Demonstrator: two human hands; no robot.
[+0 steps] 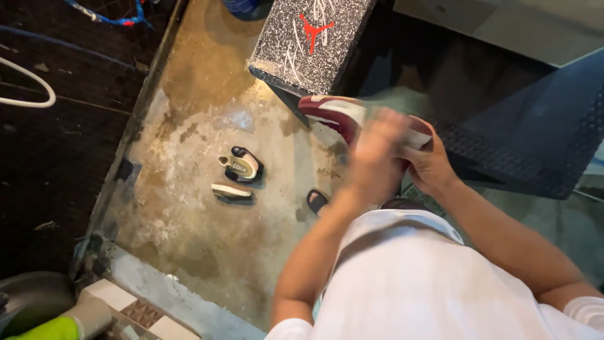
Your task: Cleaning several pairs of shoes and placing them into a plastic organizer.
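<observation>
Shoe (340,116), red and white, is held up over the wet concrete floor (207,239), gripped underneath by the right hand (431,165). Left hand (375,151) is blurred on top, grip can't be told. Small shoes (239,169) are parked further left.

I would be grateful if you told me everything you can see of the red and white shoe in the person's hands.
The red and white shoe is a sneaker with dark red panels and a white midsole, of what looks like leather and rubber. It is held off the floor, tilted, toe toward the speckled dark box. The right hand grips its heel end from below; the left hand, motion-blurred, lies across its middle and hides part of it. Further detail is too blurred to tell.
</observation>
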